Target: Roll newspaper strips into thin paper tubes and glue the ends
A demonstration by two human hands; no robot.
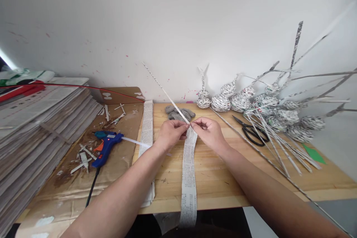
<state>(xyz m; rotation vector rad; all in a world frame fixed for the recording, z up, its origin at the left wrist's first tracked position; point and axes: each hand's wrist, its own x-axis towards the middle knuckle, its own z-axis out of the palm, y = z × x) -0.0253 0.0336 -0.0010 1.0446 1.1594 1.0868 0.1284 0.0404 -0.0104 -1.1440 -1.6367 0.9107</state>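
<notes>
A strip of printed newspaper [189, 171] hangs down over the table's front edge, and its upper end narrows into a thin rolled paper stick [161, 87] pointing up and left. My left hand [174, 132] pinches the paper where the roll meets the flat strip. Close beside it, my right hand [208, 131] pinches the strip's top right edge between thumb and fingers. Behind my hands lies a crumpled grey cloth [178, 113]. A stack of flat newspaper strips [147, 126] is left of my hands, partly hidden by my left forearm.
On cardboard at the left lie a blue glue gun [105, 150] and paper scraps [84, 160], beside a tall newspaper stack [50, 130]. To the right are black scissors [255, 134], loose paper sticks [281, 145], a green piece [314, 154] and several woven gourd shapes [241, 98] along the wall.
</notes>
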